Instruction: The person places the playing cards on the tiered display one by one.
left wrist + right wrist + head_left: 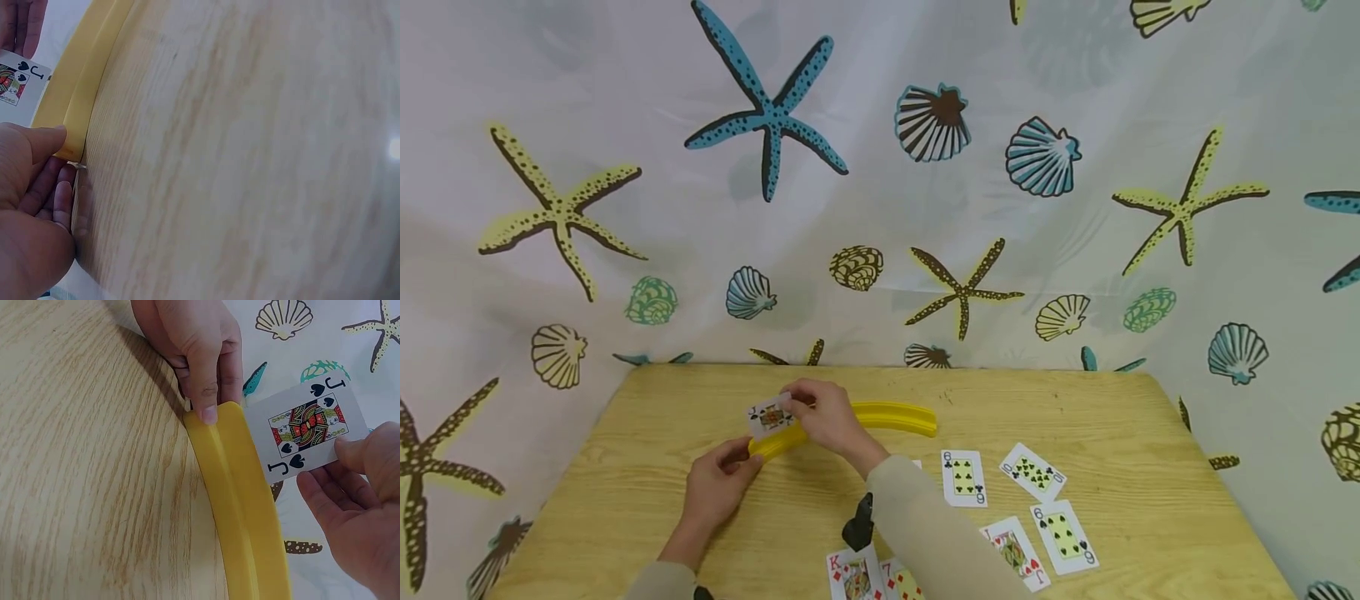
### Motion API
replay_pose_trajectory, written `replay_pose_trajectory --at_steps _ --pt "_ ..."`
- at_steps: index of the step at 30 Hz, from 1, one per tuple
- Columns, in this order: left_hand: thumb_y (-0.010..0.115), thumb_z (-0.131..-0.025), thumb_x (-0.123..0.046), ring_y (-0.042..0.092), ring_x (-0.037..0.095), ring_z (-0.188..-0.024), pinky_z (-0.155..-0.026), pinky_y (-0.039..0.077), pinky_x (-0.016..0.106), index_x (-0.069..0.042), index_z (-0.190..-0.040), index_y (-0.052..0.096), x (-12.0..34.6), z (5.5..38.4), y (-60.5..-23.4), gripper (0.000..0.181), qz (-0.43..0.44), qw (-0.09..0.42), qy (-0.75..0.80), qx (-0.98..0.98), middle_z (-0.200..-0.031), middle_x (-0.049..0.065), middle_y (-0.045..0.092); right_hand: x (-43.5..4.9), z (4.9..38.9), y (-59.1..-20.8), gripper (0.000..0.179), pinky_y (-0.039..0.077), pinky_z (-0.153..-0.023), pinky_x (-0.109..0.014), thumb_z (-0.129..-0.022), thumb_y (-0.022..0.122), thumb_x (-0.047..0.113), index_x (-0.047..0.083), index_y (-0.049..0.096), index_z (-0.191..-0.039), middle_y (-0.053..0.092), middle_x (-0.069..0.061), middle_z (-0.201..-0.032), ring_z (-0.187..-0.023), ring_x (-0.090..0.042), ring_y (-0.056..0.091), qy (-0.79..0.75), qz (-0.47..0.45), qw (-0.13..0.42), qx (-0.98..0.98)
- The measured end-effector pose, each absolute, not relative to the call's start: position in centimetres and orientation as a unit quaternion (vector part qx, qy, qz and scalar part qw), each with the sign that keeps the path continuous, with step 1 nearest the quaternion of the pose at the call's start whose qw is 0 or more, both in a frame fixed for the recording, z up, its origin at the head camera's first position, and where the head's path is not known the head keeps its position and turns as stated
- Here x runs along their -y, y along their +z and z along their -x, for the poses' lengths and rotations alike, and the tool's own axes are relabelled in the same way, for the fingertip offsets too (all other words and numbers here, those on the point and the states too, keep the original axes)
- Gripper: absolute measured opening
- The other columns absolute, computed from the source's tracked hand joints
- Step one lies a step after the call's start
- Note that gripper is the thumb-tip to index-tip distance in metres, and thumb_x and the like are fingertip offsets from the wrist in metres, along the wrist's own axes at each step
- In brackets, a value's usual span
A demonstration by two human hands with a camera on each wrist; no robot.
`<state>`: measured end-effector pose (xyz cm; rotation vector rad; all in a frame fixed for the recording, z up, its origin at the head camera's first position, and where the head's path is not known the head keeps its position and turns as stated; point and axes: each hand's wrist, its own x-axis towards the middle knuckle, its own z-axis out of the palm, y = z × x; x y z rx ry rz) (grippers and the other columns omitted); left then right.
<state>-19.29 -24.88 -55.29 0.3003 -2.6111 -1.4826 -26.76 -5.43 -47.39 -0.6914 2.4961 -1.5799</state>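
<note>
A curved yellow card holder (895, 415) lies across the wooden table. My left hand (718, 490) pinches its left end, with the thumb on the near face in the left wrist view and the fingers behind and below. My right hand (829, 417) is just over the holder, pinching a jack of spades (766, 417) at its right edge between thumb and fingers. The card (300, 428) is face up and tilted, its lower edge right at the holder's far side in the right wrist view. No other card shows in the holder.
On the table at right lie a six of clubs (964, 479), a ten of clubs (1033, 472), a six of spades (1065, 537) and a red-suited jack (1015, 552). A king of diamonds (854, 577) and a seven of diamonds (901, 583) lie nearer. My right sleeve (936, 525) partly covers some cards. Patterned cloth hangs behind.
</note>
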Motion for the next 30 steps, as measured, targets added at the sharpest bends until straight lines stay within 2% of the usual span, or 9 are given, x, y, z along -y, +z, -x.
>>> replay_pose_trajectory --at_steps 19,30 --pt "0.070 -0.103 -0.017 0.071 0.039 -0.115 -0.079 0.049 0.008 0.005 -0.140 0.064 25.0 19.3 -55.5 0.044 -0.089 0.073 -0.493 0.862 -0.130 0.029 0.070 6.2 27.3 -47.6 0.021 0.056 -0.083 -0.021 -0.107 0.062 0.016 0.008 0.076 -0.120 0.078 -0.009 -0.113 -0.101 -0.017 0.071 -0.509 0.241 0.051 -0.825" --pt "0.070 -0.103 -0.018 0.072 0.036 -0.111 -0.079 0.050 0.010 0.004 -0.139 0.065 24.9 19.2 -55.4 0.043 -0.090 0.074 -0.493 0.862 -0.128 0.028 0.071 6.2 27.4 -48.4 0.023 0.055 -0.080 -0.019 -0.107 0.062 0.016 0.008 0.075 -0.124 0.077 -0.007 -0.115 -0.100 -0.012 0.069 -0.518 0.224 0.069 -0.822"
